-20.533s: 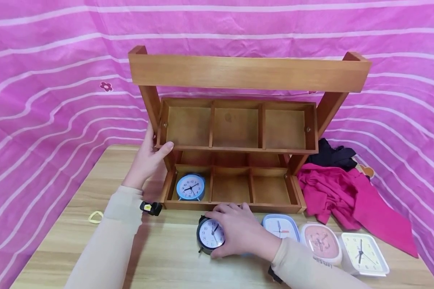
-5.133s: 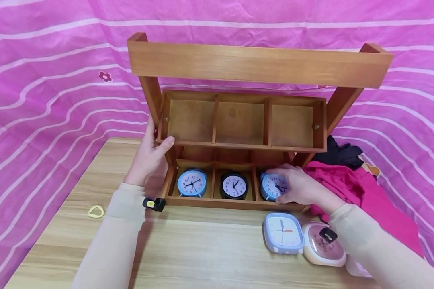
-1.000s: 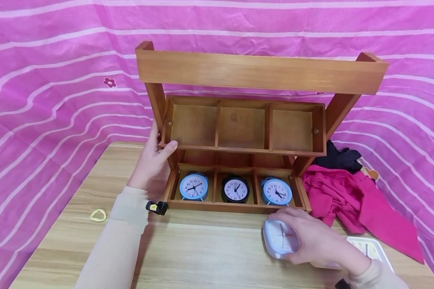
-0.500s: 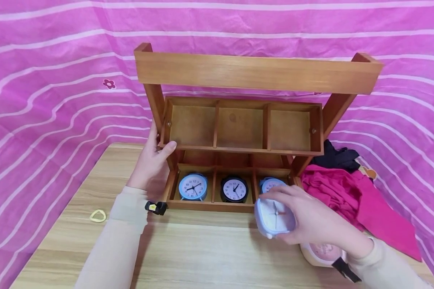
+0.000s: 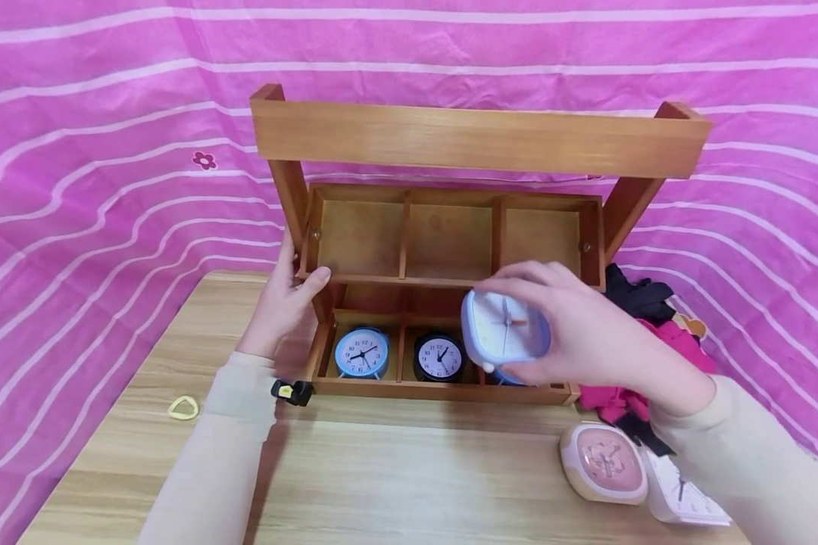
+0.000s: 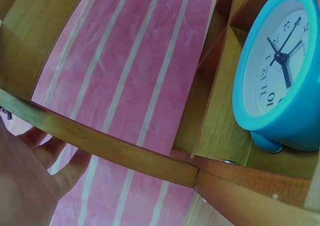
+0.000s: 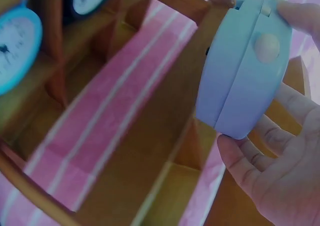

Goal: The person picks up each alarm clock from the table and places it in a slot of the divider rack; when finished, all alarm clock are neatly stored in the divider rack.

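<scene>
My right hand point(image 5: 559, 325) grips a pale blue square clock point(image 5: 504, 333) and holds it in the air before the wooden rack point(image 5: 477, 140), between its two trays; the clock's back point(image 7: 245, 70) fills the right wrist view. My left hand point(image 5: 282, 299) grips the left end of the upper tray point(image 5: 450, 280), thumb over its front edge. The lower tray point(image 5: 436, 390) holds a round blue clock point(image 5: 361, 353) on the left and a black clock point(image 5: 439, 357) in the middle. The right compartment is mostly hidden behind my hand. The round blue clock point(image 6: 280, 75) shows close in the left wrist view.
A pink square clock point(image 5: 603, 462) and a white square clock point(image 5: 685, 492) lie on the table at the front right. Crumpled pink cloth point(image 5: 654, 356) and black cloth point(image 5: 644, 295) sit right of the rack. A yellow ring point(image 5: 182, 409) lies at the left. Pink striped fabric surrounds the table.
My right hand has lifted the pale blue square clock off the table and raised it up in front of the rack. The left hand has stayed on the upper tray.
</scene>
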Tool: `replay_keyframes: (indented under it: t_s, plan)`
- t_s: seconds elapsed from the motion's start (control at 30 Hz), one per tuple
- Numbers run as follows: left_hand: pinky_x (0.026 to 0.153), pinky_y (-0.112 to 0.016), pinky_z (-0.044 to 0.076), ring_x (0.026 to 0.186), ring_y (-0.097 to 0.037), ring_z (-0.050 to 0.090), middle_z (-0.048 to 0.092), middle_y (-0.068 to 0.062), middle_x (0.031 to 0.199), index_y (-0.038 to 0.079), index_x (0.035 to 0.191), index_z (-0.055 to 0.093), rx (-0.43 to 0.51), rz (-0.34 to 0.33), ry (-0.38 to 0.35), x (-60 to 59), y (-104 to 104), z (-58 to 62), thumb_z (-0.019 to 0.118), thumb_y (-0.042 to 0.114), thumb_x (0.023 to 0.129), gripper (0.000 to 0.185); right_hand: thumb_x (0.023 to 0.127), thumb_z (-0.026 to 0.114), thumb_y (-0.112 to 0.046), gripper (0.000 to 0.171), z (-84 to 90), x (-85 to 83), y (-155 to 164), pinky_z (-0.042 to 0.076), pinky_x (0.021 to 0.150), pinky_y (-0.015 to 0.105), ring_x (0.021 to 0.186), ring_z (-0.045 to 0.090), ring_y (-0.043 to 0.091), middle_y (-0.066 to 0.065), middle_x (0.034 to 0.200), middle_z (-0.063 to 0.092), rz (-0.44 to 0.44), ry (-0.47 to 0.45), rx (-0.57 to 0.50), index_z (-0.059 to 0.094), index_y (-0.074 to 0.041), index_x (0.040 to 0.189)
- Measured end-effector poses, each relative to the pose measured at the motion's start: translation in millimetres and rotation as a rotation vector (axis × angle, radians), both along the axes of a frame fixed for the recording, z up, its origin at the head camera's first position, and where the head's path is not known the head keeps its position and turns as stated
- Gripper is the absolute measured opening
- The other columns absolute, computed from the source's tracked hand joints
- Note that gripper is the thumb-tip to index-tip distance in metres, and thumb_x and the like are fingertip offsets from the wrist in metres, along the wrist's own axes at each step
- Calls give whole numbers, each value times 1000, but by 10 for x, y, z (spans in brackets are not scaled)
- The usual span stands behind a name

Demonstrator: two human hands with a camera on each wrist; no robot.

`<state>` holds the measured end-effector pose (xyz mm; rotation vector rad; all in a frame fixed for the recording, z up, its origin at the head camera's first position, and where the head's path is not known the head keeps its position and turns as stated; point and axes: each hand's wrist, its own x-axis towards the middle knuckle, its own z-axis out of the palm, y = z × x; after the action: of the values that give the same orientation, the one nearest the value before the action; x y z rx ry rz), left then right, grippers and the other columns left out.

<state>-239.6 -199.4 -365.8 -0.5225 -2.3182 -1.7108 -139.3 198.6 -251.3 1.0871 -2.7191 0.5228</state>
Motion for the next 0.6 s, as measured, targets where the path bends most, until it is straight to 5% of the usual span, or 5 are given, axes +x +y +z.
replay_keyframes:
  t_s: [0.6]
  plan:
    - [110, -71, 38, 151, -39, 33, 20, 4, 172, 50, 165, 6, 19, -10, 12, -19, 20, 2, 66, 23, 103, 90, 70, 94, -43, 87, 373, -543, -627, 48, 102, 48, 125, 54, 28, 9, 140, 60, 23, 76, 33, 61, -20, 147]
